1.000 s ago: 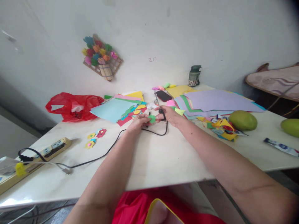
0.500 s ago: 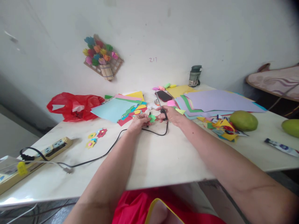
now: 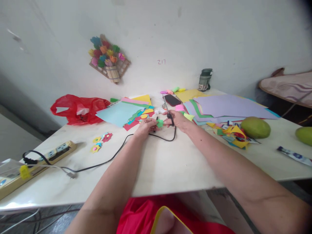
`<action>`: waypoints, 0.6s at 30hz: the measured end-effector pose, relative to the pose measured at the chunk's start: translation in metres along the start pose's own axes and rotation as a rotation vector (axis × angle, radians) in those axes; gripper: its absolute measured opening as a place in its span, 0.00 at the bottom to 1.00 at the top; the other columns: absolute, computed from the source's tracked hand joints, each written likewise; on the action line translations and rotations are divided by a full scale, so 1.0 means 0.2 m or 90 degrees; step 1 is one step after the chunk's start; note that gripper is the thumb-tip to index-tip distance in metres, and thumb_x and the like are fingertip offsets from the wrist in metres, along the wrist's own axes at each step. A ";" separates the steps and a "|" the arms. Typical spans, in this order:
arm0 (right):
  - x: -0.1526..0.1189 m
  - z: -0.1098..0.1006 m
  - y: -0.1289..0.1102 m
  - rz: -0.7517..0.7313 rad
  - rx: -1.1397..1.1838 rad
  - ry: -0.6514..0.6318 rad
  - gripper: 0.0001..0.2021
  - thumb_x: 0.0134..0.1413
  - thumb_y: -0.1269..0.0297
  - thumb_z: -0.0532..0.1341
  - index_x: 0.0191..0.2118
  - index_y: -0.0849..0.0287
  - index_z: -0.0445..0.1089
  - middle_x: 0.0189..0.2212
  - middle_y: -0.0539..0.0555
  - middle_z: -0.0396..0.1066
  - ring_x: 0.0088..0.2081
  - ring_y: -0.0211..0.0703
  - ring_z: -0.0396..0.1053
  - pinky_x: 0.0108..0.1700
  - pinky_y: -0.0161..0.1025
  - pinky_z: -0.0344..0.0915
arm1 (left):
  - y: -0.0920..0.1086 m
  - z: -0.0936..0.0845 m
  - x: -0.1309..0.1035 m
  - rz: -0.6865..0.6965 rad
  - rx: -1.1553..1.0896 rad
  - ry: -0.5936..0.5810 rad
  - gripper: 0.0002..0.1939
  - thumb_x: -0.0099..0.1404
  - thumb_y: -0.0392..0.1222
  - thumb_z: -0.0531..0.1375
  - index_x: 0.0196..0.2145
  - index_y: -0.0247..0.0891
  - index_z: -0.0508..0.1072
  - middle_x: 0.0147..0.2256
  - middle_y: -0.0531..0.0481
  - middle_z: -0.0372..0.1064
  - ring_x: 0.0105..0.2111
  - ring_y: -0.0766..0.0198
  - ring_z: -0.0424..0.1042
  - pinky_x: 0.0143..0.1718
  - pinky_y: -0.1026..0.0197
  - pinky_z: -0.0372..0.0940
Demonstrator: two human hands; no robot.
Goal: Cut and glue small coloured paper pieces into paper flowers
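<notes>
Between the fingers of my left hand (image 3: 147, 126) is a small green paper piece (image 3: 160, 123) with an uneven outline. My right hand (image 3: 178, 119) grips black-handled scissors (image 3: 170, 116), their blades pointing away from me toward the phone (image 3: 172, 100). Fingertips of my right hand are close to the green piece; whether they touch it I cannot tell. A black cable (image 3: 107, 161) runs across the table below both hands. Red, yellow and blue paper scraps (image 3: 136, 118) lie just beyond my left hand. Small paper flowers (image 3: 106, 137) rest on the table at the left.
A red plastic bag (image 3: 81, 110) and a power strip (image 3: 52, 156) are at the left. Coloured sheets (image 3: 234, 105), paper scraps (image 3: 235, 135), green mangoes (image 3: 255, 127) and a tube (image 3: 293, 155) occupy the right. A bottle (image 3: 205, 79) stands by the wall.
The view has shifted slightly, so the scene sits a little further right. Both hands keep nearly the same pose, with the green piece and scissors still held.
</notes>
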State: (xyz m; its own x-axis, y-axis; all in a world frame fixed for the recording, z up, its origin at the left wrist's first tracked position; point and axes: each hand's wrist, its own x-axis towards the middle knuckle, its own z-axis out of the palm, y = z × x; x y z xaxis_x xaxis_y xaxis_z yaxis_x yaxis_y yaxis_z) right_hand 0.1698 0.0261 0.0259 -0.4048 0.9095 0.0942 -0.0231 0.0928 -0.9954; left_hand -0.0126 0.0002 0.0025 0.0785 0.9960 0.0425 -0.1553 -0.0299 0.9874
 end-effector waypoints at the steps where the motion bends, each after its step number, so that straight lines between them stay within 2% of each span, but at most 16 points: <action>1: 0.00 0.00 -0.01 0.000 0.004 0.011 0.20 0.39 0.70 0.70 0.41 0.61 0.66 0.18 0.45 0.68 0.19 0.34 0.67 0.22 0.30 0.62 | 0.00 0.00 0.00 -0.006 -0.018 0.001 0.13 0.48 0.46 0.66 0.25 0.34 0.68 0.20 0.52 0.67 0.20 0.66 0.69 0.24 0.64 0.64; 4: -0.02 0.02 -0.03 0.010 -0.006 0.042 0.21 0.38 0.69 0.70 0.42 0.62 0.67 0.18 0.46 0.68 0.18 0.34 0.67 0.21 0.30 0.61 | 0.01 0.00 0.01 -0.026 -0.071 -0.005 0.18 0.53 0.54 0.62 0.25 0.34 0.68 0.21 0.51 0.67 0.20 0.64 0.70 0.28 0.59 0.67; 6: -0.02 0.02 -0.04 0.015 -0.012 0.050 0.23 0.38 0.69 0.71 0.43 0.63 0.67 0.18 0.46 0.68 0.18 0.34 0.66 0.20 0.29 0.60 | 0.02 0.00 0.00 -0.025 -0.080 -0.018 0.20 0.54 0.56 0.61 0.25 0.34 0.69 0.22 0.50 0.68 0.21 0.63 0.71 0.29 0.58 0.68; 12: -0.02 0.04 -0.03 0.027 -0.011 0.058 0.23 0.38 0.70 0.70 0.43 0.63 0.67 0.18 0.45 0.68 0.17 0.34 0.66 0.20 0.30 0.60 | -0.01 -0.01 0.01 -0.010 -0.017 -0.034 0.14 0.44 0.40 0.69 0.23 0.34 0.67 0.22 0.52 0.68 0.22 0.65 0.72 0.26 0.64 0.65; 15: -0.02 0.05 -0.02 0.025 -0.002 0.041 0.22 0.38 0.71 0.70 0.43 0.63 0.66 0.18 0.46 0.68 0.17 0.33 0.66 0.20 0.30 0.60 | -0.02 -0.01 0.01 -0.010 -0.030 -0.018 0.14 0.43 0.38 0.69 0.23 0.35 0.67 0.21 0.53 0.68 0.23 0.65 0.72 0.27 0.64 0.67; 18: -0.02 0.05 -0.02 0.018 -0.012 0.056 0.21 0.40 0.70 0.69 0.43 0.63 0.65 0.17 0.45 0.67 0.17 0.34 0.66 0.19 0.29 0.59 | 0.00 -0.02 0.01 0.034 -0.078 0.013 0.14 0.42 0.38 0.69 0.22 0.35 0.67 0.21 0.54 0.67 0.24 0.66 0.72 0.32 0.62 0.70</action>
State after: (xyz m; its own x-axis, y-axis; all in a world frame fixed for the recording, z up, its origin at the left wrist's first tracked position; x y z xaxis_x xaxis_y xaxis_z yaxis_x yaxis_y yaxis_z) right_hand 0.1627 0.0184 0.0294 -0.3233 0.9438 0.0685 0.0049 0.0741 -0.9972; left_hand -0.0157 0.0024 0.0018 0.0470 0.9948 0.0905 -0.2785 -0.0739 0.9576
